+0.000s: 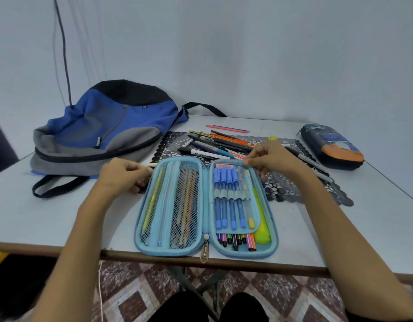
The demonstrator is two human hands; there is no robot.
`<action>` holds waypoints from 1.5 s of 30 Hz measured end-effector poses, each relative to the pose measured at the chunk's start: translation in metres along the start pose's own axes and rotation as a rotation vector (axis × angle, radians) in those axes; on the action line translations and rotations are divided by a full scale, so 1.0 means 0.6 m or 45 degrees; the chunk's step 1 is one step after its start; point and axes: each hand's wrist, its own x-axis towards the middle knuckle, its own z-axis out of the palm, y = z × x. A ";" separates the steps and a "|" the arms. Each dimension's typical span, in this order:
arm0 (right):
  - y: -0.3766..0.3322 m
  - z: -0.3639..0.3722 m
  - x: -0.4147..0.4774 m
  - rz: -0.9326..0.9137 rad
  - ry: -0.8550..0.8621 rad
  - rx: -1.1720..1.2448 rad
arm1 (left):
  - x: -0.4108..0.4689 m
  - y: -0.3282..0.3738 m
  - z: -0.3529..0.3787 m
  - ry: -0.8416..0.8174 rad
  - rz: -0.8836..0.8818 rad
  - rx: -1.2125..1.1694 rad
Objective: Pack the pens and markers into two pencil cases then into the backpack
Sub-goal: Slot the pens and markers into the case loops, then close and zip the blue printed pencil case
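Head view. We record a light blue pencil case lying open and flat on the white table, spread between the two hands and reaching from them toward the near table edge. Its left half carries mesh pockets with pencils behind the netting; its right half holds a row of blue pens under elastic loops, with fineliners showing below them and a yellow highlighter along the right wall.

The left hand sits at the case's upper left corner, fingers curled narrow around a pale thin pencil whose tip points toward the case. The right hand rests at the case's upper right corner, fingers pinched together at the rim; we cannot tell whether it grips anything.

Just beyond the right hand, a loose pile of pens and markers lies on a black patterned mat. A black marker lies just right of that hand's wrist. Farther right, well apart, a dark blue and orange pencil case sits zipped. Beyond the left hand lies the blue and grey backpack, one strap curling near the left wrist.
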 end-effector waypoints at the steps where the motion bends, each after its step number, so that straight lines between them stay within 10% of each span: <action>1: 0.000 0.000 -0.001 0.002 0.001 0.007 | -0.004 0.002 -0.001 -0.022 -0.008 -0.022; 10: 0.007 -0.001 -0.003 0.017 -0.019 0.077 | -0.008 0.056 0.000 -0.071 -0.043 0.106; 35: 0.007 -0.006 -0.008 -0.016 -0.119 0.112 | -0.124 0.344 0.215 -0.118 0.814 1.237; 45: 0.016 -0.017 0.000 -0.048 -0.105 -0.007 | -0.107 0.211 0.130 -0.244 0.442 -0.305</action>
